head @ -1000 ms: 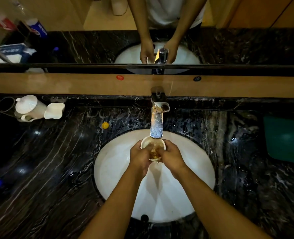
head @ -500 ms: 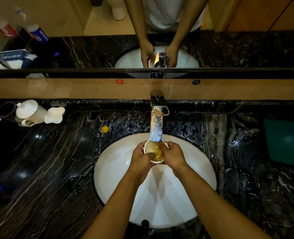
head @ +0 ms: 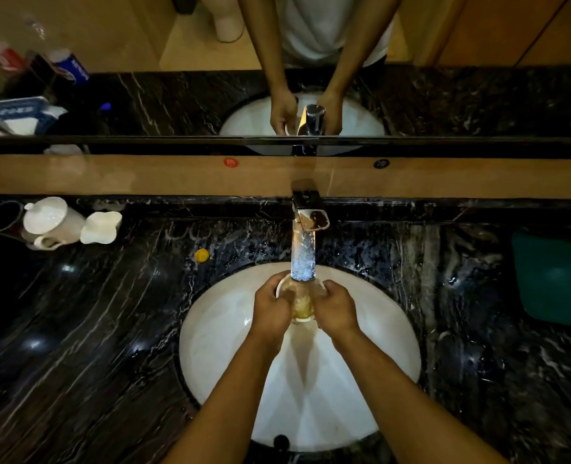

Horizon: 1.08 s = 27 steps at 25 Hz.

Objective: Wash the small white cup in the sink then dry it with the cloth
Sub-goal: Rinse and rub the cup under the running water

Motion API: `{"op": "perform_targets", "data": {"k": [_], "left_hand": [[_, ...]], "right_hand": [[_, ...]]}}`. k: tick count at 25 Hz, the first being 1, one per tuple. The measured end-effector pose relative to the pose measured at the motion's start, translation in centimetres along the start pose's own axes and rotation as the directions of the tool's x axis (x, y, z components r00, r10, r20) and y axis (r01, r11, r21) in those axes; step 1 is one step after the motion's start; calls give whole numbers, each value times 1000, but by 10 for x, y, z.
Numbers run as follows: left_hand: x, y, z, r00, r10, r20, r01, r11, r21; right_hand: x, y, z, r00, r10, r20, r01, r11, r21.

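The small white cup point(head: 299, 304) is held over the white oval sink point(head: 217, 343), directly under the running stream from the chrome tap point(head: 309, 216). Yellowish water swirls inside the cup. My left hand point(head: 270, 309) grips its left side and my right hand point(head: 336, 311) grips its right side, so most of the cup's wall is hidden. A teal cloth point(head: 555, 279) lies on the dark counter at the far right, apart from both hands.
A white lidded jug point(head: 51, 222) and a white dish point(head: 101, 227) stand at the back left of the black marble counter point(head: 93, 329). A small yellow object point(head: 202, 255) lies near the sink's rim. A mirror above a wooden ledge point(head: 143, 175) reflects my arms.
The view has shifted slightly, so the sink sits lower in frame. Both hands keep hold of the cup under the stream, and the water inside has turned paler and frothier.
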<state>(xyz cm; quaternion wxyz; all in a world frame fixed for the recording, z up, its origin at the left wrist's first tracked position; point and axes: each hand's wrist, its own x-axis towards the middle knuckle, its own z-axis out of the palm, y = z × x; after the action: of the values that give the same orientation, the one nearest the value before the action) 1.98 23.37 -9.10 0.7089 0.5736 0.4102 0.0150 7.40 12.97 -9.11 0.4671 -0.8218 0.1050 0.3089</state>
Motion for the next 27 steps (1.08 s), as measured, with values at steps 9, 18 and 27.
{"op": "perform_targets", "data": {"k": [9,18,27], "left_hand": [[1,-2,9,988,-26,-153,10,995,-103],[-1,-2,1,992,-89,-91,77,988,-134],[1,8,-12,993,-89,79,90,996,-14]], "right_hand": [[-10,3,7,998,-38,43,32,991,128],[-13,-12,3,997,-53,62,58,995,-83],[-7,-9,-1,996,-43,80,50,995,-89]]}}
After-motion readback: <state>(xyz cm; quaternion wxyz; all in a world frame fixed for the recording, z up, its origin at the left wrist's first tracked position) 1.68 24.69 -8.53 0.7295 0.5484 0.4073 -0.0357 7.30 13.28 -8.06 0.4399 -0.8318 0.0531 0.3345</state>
